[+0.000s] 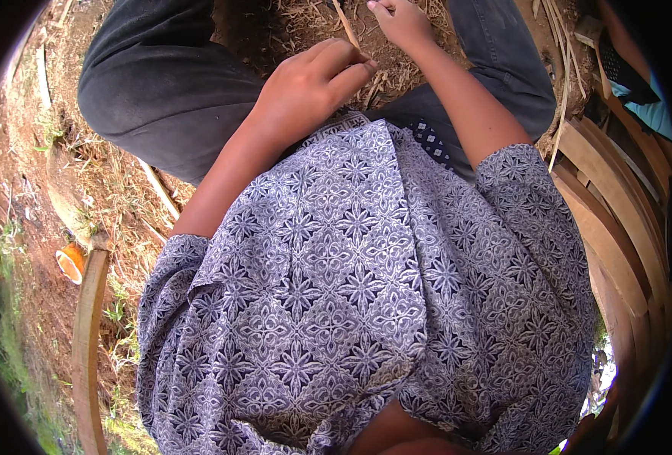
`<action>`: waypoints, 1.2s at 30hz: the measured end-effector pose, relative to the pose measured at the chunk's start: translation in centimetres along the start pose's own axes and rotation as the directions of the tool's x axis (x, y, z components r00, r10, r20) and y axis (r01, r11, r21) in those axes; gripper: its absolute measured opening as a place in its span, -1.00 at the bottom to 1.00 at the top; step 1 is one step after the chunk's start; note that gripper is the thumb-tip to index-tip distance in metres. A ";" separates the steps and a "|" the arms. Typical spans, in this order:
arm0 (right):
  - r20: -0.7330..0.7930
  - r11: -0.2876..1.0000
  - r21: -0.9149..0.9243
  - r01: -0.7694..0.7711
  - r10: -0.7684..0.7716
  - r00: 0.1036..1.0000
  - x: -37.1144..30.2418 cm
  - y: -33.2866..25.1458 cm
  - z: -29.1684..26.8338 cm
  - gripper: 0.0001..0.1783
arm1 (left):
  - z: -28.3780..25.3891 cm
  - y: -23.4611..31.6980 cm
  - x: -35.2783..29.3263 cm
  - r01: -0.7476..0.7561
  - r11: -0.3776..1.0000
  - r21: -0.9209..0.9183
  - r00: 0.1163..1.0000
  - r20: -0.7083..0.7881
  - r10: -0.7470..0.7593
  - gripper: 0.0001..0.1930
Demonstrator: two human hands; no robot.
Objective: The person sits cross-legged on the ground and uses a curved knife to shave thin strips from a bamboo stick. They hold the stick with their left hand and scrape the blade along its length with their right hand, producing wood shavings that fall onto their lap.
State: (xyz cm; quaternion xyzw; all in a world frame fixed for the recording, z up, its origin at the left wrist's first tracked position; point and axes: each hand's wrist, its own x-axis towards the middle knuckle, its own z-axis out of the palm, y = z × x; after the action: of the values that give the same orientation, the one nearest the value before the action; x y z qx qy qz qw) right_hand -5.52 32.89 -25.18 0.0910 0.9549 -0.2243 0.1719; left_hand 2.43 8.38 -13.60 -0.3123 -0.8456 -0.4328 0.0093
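My left hand (313,85) is closed, its fingers curled above my lap between my spread knees. A thin, light brown wooden strip (346,23) runs from the top edge down to these fingers, which appear wrapped round its near end. Farther off and to the right, my right hand (402,23) has thumb and fingers drawn together at the top edge. Whatever it pinches, if anything, is too small or hidden to make out. Pale shavings (385,61) lie on the ground below both hands.
Curved wooden boards (613,189) are stacked at my right. Part of another person in teal clothing (654,114) shows beyond them. A wooden post (89,349) and an orange, round-mouthed object (70,263) are on the earth at my left. My dark-trousered legs (161,83) frame the shavings.
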 end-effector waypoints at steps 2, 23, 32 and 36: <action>-0.030 1.000 0.009 0.026 -0.026 0.999 0.3 -0.1 -0.2 -0.60 | 0.1 -0.1 -0.1 -0.005 1.000 0.002 1.000 0.002 0.005 -0.55; 0.086 0.996 0.072 0.047 -0.053 0.995 -0.5 -2.2 1.1 -0.62 | 0.2 0.0 -0.3 0.027 0.999 -0.016 0.997 0.067 -0.026 -0.57; 0.395 0.920 0.379 -0.098 -0.065 0.916 -2.3 -4.5 -4.1 -0.64 | -0.1 0.3 -0.1 0.040 0.999 -0.026 0.999 0.018 -0.040 -0.57; 0.320 0.931 0.346 0.113 -0.230 0.919 -2.8 -3.9 -3.9 -0.66 | -0.4 0.4 -0.3 0.040 0.999 -0.030 0.999 0.003 -0.040 -0.57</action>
State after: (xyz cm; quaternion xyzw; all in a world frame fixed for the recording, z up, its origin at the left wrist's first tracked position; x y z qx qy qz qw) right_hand -5.04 30.98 -19.35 -0.0094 0.8630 -0.4035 0.3038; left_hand 2.75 8.14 -13.14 -0.2957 -0.8451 -0.4453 -0.0052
